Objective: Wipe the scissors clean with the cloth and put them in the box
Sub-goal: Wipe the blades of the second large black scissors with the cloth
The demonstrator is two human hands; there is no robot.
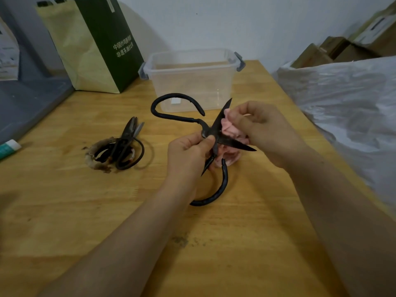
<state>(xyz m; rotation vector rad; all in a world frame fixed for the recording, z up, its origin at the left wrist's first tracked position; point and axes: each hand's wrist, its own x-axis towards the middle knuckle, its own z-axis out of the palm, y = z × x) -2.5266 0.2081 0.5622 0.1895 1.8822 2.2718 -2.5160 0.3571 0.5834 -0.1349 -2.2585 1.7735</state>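
The left hand (188, 151) pinches the open scissors (217, 125) at the pivot, above the table (214, 243), just before the clear box (188, 70). The right hand (263, 129) pinches the pink cloth (230, 130) between the blades; both hands hide much of it.

Materials, as seen

Scissors (216, 129): dark matt metal. Cloth (230, 130): soft pink fabric, crumpled. Box (190, 80): clear smooth plastic. Worktop (225, 243): pale wood, scuffed. Bag (94, 43): matt paper.

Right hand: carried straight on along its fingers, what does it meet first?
Most likely the upper blade of the open scissors, through the pink cloth the right hand pinches; the left hand lies just beyond. Depth is uncertain.
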